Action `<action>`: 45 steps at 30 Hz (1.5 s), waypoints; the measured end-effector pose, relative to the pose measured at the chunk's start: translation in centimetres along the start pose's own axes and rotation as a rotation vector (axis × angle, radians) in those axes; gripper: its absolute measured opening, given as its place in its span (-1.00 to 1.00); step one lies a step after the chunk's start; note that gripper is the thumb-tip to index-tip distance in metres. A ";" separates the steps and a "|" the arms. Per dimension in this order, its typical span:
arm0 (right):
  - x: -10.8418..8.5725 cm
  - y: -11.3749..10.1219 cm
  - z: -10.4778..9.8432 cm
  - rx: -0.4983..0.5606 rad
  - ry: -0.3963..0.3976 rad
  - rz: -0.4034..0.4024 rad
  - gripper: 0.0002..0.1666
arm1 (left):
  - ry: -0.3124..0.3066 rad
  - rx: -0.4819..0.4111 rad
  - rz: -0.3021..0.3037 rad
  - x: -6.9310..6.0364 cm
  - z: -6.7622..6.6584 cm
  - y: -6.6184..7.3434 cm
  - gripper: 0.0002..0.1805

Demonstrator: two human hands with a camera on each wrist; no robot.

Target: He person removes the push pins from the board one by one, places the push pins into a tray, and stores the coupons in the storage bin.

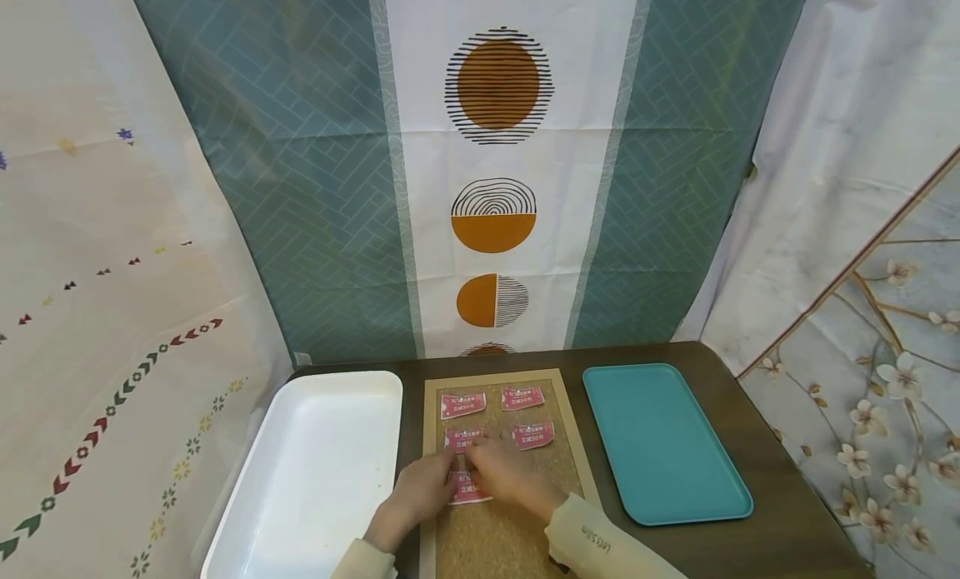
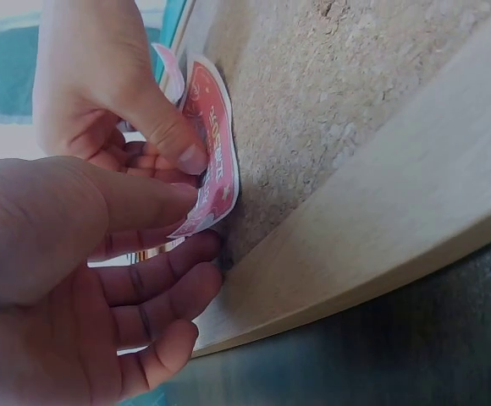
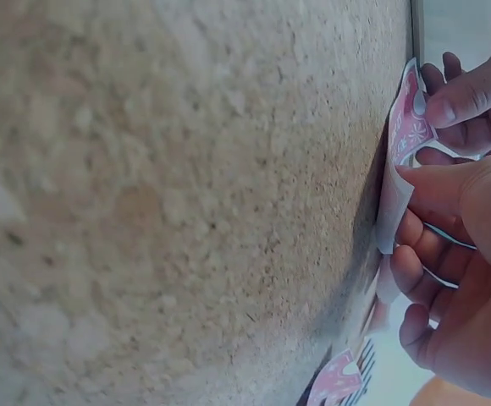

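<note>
Several pink paper coupons lie on a cork board [image 1: 517, 512] with a pale wooden frame. My left hand [image 1: 423, 485] and right hand [image 1: 512, 472] meet over its left side, at the nearest coupon [image 1: 467, 491]. Seen from the left wrist, the left thumb and index finger pinch one end of this coupon [image 2: 220, 152]. The right thumb lies on its printed face close by, fingers curled behind. In the right wrist view the coupon [image 3: 406, 123] bends up off the cork between both hands. Just beyond the fingertips is another coupon [image 1: 462, 439], partly covered by them.
Left of the board stands a white tray [image 1: 396, 412]; to the right lies a teal tray [image 1: 667, 437]. Three more coupons, including a far right coupon [image 1: 522, 397], sit on the board. The dark wooden table [image 1: 780, 479] ends against hanging cloths [image 1: 337, 229].
</note>
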State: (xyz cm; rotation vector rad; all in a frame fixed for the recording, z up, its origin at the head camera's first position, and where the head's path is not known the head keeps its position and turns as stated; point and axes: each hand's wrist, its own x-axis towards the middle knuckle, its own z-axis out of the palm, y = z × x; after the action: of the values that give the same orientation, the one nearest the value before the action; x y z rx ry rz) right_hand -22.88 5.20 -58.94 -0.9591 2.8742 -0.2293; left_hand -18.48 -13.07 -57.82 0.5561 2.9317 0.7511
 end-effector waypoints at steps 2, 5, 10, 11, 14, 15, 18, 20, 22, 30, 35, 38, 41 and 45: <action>0.1 0.0 0.2 0.004 0.004 0.006 -0.94 | 0.002 -0.006 0.001 0.0 0.1 0.0 -0.91; 0.2 -0.1 0.4 0.004 0.009 0.014 -0.95 | 0.010 -0.003 0.001 0.0 0.2 0.0 -0.90; 0.1 -0.4 0.4 0.010 0.014 0.035 -0.95 | 0.019 -0.014 -0.003 0.0 0.5 -0.1 -0.88; 0.1 -0.5 0.4 0.029 0.012 0.040 -0.94 | 0.020 -0.015 -0.004 0.0 0.5 -0.1 -0.88; 0.1 -0.5 0.4 0.119 -0.003 0.064 -0.93 | 0.024 -0.023 -0.008 0.0 0.6 -0.1 -0.89; 0.1 -0.5 0.5 0.152 -0.005 0.070 -0.93 | 0.025 -0.022 -0.009 0.0 0.7 -0.1 -0.89; 0.2 -0.4 0.7 0.213 0.002 0.081 -0.93 | 0.029 -0.024 -0.015 0.0 0.8 -0.1 -0.90; 0.2 -0.4 0.8 0.223 0.010 0.084 -0.93 | 0.031 -0.021 -0.021 0.0 0.8 -0.1 -0.90; 0.2 -0.4 0.9 0.226 0.014 0.087 -0.93 | 0.033 -0.029 -0.025 0.0 0.9 0.0 -0.89; 0.0 -0.5 1.0 0.230 0.021 0.090 -0.91 | 0.044 -0.041 -0.022 0.0 1.1 -0.1 -0.90; 0.0 -0.4 1.0 0.271 0.009 0.089 -0.87 | 0.059 -0.035 -0.024 0.0 1.3 -0.3 -0.90; 0.0 -0.4 1.0 0.293 0.001 0.092 -0.84 | 0.069 -0.028 -0.022 0.0 1.4 -0.3 -0.89; 0.0 -0.4 0.9 0.301 0.001 0.091 -0.83 | 0.069 -0.026 -0.026 0.0 1.4 -0.3 -0.89; -0.1 -0.4 0.8 0.313 0.001 0.097 -0.82 | 0.063 -0.022 -0.031 0.1 1.5 -0.3 -0.88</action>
State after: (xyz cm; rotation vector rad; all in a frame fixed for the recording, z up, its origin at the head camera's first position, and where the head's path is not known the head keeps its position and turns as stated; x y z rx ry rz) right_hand -22.48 4.87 -59.66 -0.7590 2.7610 -0.6464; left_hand -18.42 -12.62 -59.24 0.4922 2.9781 0.8115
